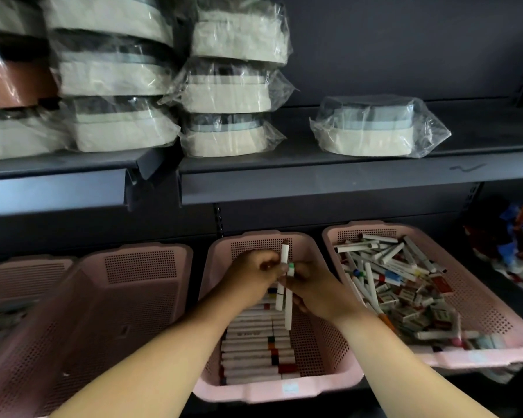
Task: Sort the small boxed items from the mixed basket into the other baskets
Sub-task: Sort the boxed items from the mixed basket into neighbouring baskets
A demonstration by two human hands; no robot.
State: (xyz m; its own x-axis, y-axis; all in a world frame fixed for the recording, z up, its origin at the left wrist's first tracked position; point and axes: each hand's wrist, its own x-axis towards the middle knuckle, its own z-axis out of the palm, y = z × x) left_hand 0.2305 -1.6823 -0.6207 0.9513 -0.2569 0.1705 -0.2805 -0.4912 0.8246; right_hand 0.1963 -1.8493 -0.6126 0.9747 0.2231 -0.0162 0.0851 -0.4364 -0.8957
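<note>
two slim white markers stand near-upright at the centre of the frame, held over the middle basket (272,393). the brown-tipped marker (284,254) has its long axis running top to bottom, with its dark cap toward the top of the frame and its plain end down. the green-banded marker (289,312) lies just beside it on the right, almost parallel. it sits lower, with its green end up among the fingers and its plain end pointing down at the basket floor.

the left hand (251,276) comes in from the lower left, its fingers curled round the upper part of the brown-tipped marker. the right hand (311,291) comes in from the lower right and pinches the green-banded marker near its top. the two hands meet at the fingertips.

in the middle basket a neat stack of white markers (254,351) lies crosswise, long axes left to right, coloured ends to the right. the right basket (477,362) holds a loose jumble of markers and small boxes pointing every way. the left basket (139,260) sits beside the middle one.

above, a dark shelf (344,188) carries plastic-wrapped containers (230,95) stacked at upper left, with one more (372,128) apart to the right.
</note>
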